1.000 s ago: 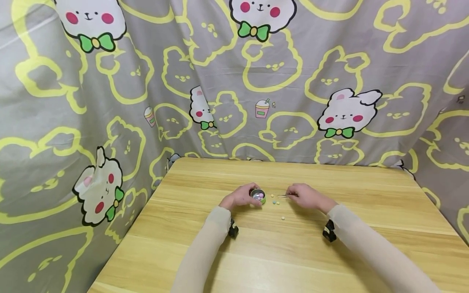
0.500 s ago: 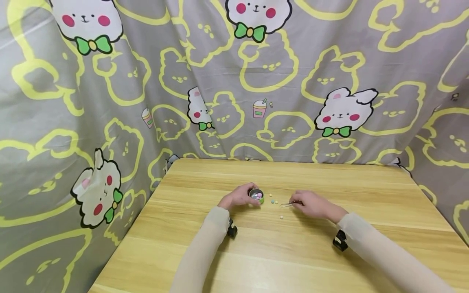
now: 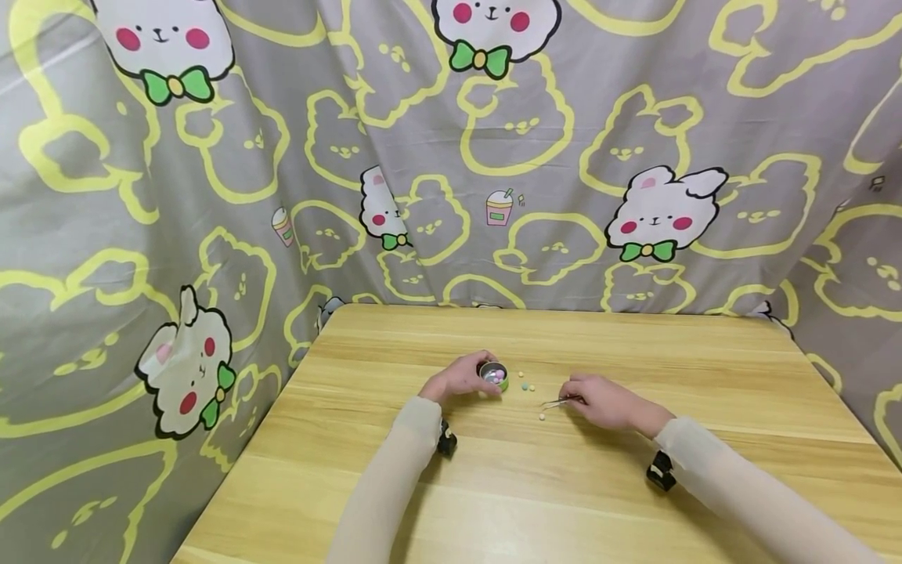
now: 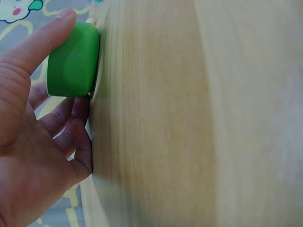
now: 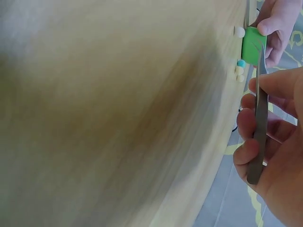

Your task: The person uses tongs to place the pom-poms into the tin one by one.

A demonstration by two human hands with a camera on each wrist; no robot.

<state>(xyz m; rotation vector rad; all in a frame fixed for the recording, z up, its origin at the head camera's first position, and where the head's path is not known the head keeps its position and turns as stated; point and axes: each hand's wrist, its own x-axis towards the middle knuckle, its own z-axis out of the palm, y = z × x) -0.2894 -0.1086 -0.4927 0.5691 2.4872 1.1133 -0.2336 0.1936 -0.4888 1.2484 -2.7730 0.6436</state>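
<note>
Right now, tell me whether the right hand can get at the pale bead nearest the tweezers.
Likely yes: the right hand holds the tweezers close to the pale bead, with nothing visible between.

No text or number can be read. None is legible on the gripped green tin (image 4: 73, 61) or the gripped tweezers (image 5: 261, 111).

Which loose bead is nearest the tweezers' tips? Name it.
The white bead, alone, lowest in the head view; the other three cluster beside the tin.

A grey curtain (image 3: 416, 149) — printed with yellow outlines (image 3: 510, 173) — hangs behind the wood-grain table (image 3: 507, 493).
</note>
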